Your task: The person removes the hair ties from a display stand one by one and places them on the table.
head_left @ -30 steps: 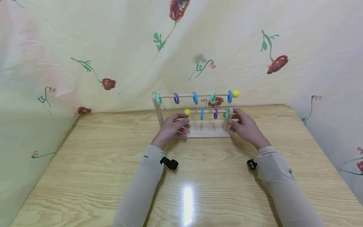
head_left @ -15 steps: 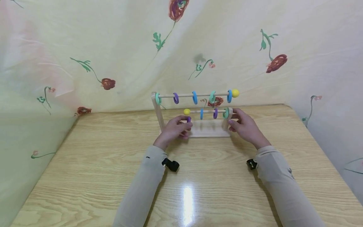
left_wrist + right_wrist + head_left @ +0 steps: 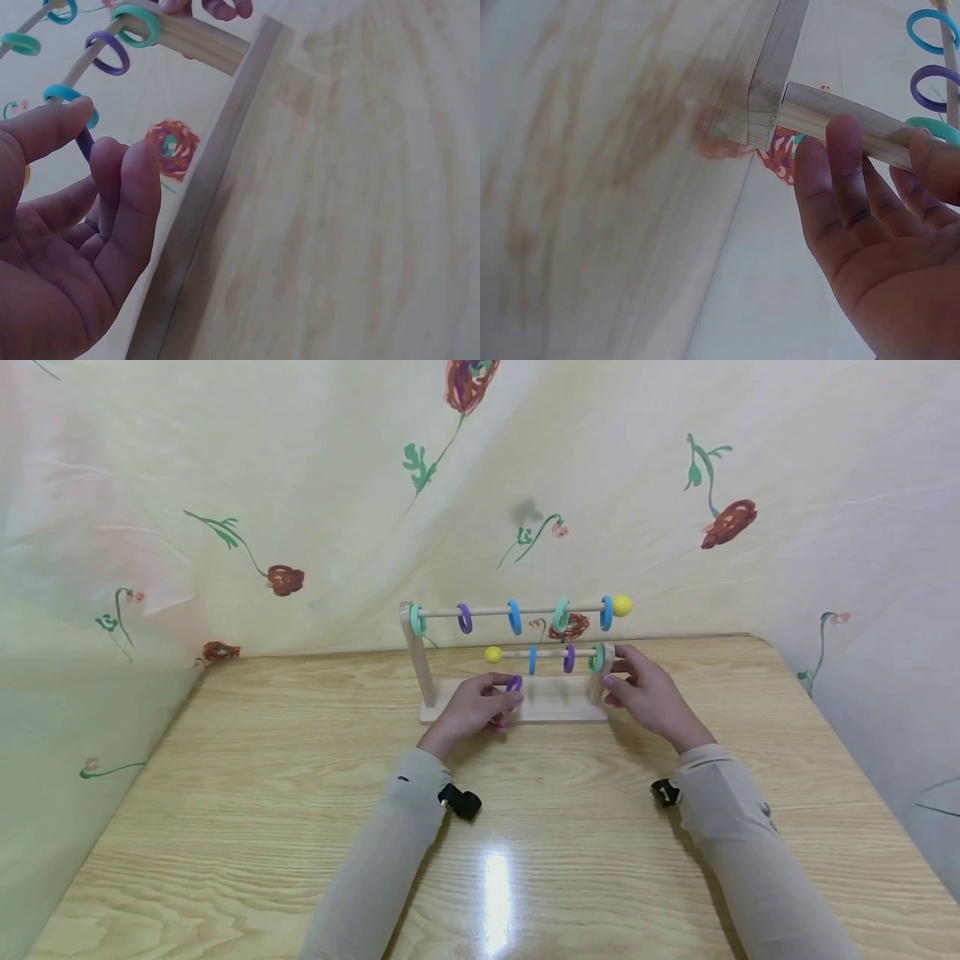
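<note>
My left hand [image 3: 472, 706] pinches a purple ring [image 3: 514, 683] between thumb and fingers, below the lower rod and off it. In the left wrist view, the held ring [image 3: 85, 142] is partly hidden by the fingertips. A wooden ring rack has two rods on a pale base [image 3: 558, 706]. On the lower rod hang a blue ring [image 3: 533, 661], a purple ring [image 3: 569, 660] and a mint ring [image 3: 597, 659]; a yellow ball [image 3: 492, 655] caps its left end. My right hand [image 3: 645, 693] grips the short post [image 3: 855, 124] at the rack's right side.
The upper rod [image 3: 487, 612] carries several mint, purple and blue rings, with a yellow ball [image 3: 622, 606] at its right end and a tall post [image 3: 418, 656] at its left. The wooden table [image 3: 300, 827] reaches a flower-patterned cloth [image 3: 337, 527] behind the rack.
My left hand has taken the purple ring from the yellow ball end of the lower rod, moving it down and to the right. My right hand stays on the post.
</note>
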Demonstrator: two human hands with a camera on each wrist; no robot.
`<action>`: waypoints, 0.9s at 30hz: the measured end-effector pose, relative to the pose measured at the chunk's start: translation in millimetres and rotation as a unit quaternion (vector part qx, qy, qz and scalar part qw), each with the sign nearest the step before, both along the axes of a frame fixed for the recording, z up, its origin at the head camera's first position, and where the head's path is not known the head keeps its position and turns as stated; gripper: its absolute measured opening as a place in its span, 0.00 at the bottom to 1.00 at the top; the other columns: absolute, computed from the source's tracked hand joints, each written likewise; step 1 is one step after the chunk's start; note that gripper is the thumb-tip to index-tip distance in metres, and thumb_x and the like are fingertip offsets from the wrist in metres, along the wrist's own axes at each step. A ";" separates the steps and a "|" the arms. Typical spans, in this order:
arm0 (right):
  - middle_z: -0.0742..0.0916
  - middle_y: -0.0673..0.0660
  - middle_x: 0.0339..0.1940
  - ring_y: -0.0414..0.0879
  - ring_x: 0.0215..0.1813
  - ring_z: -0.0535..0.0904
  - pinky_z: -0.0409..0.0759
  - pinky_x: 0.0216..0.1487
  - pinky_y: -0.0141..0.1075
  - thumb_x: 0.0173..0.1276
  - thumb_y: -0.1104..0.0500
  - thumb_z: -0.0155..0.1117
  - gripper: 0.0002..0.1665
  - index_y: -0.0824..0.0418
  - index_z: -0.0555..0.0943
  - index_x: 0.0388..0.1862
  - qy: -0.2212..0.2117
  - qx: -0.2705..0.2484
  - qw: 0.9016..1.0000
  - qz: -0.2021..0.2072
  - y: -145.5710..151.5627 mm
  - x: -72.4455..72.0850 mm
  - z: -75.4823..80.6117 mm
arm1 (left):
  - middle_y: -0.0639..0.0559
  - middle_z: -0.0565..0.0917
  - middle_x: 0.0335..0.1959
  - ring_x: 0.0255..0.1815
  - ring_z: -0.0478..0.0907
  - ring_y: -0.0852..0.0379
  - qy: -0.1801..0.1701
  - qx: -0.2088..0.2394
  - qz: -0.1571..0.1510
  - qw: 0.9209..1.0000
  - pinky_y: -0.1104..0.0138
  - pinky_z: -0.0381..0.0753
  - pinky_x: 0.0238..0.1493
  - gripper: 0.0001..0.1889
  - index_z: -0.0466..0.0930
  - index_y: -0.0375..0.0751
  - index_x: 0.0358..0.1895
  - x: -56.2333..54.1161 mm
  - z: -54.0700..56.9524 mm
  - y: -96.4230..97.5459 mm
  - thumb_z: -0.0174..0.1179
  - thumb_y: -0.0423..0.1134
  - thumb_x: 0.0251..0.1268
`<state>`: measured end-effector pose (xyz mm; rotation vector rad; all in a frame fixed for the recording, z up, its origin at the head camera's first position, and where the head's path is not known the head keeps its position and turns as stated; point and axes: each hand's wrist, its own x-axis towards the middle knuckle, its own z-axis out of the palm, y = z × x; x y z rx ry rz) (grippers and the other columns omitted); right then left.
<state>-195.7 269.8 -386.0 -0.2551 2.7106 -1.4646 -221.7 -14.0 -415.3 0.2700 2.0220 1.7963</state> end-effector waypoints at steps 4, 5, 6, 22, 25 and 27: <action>0.77 0.75 0.61 0.59 0.44 0.83 0.85 0.43 0.37 0.80 0.67 0.52 0.27 0.68 0.62 0.75 0.000 -0.002 1.000 0.001 0.4 0.0 0.1 | 0.45 0.79 0.31 0.22 0.77 0.57 0.019 -0.022 -0.011 1.000 0.68 0.81 0.28 0.25 0.74 0.34 0.66 0.5 -3.4 4.7 0.65 0.40 0.72; 0.77 0.75 0.61 0.59 0.44 0.83 0.85 0.43 0.37 0.80 0.67 0.52 0.27 0.68 0.62 0.75 0.000 -0.002 1.000 0.001 0.5 0.0 0.2 | 0.46 0.78 0.30 0.21 0.76 0.57 0.023 -0.026 -0.013 0.999 0.68 0.81 0.27 0.24 0.74 0.34 0.66 0.8 -4.2 6.0 0.65 0.41 0.72; 0.77 0.75 0.62 0.59 0.43 0.83 0.85 0.43 0.37 0.80 0.67 0.52 0.28 0.68 0.62 0.75 -0.001 -0.002 1.000 0.001 0.6 -0.1 0.2 | 0.45 0.78 0.29 0.21 0.76 0.57 0.025 -0.027 -0.017 0.999 0.68 0.81 0.27 0.24 0.75 0.33 0.65 1.4 -4.5 7.3 0.65 0.41 0.72; 0.76 0.74 0.63 0.61 0.46 0.83 0.86 0.47 0.44 0.81 0.65 0.51 0.28 0.66 0.61 0.76 -0.012 -0.005 1.000 0.003 3.1 0.3 -2.3 | 0.44 0.81 0.32 0.18 0.74 0.55 -0.025 -0.036 -0.062 0.997 0.66 0.83 0.23 0.22 0.77 0.38 0.62 15.8 -9.0 32.9 0.68 0.42 0.69; 0.76 0.74 0.63 0.61 0.46 0.83 0.85 0.48 0.45 0.81 0.64 0.51 0.28 0.66 0.61 0.76 -0.011 -0.003 1.000 0.003 2.7 0.4 -1.8 | 0.46 0.82 0.33 0.17 0.74 0.56 -0.027 -0.060 -0.069 0.995 0.67 0.82 0.22 0.21 0.79 0.41 0.60 19.4 -8.3 39.9 0.68 0.43 0.68; 0.76 0.74 0.63 0.61 0.46 0.83 0.85 0.48 0.46 0.81 0.65 0.51 0.28 0.67 0.60 0.76 -0.011 -0.004 1.000 0.003 2.3 0.2 -1.2 | 0.48 0.81 0.31 0.16 0.72 0.56 -0.028 -0.076 -0.078 0.994 0.66 0.82 0.21 0.19 0.80 0.43 0.58 21.2 -8.0 45.9 0.68 0.43 0.68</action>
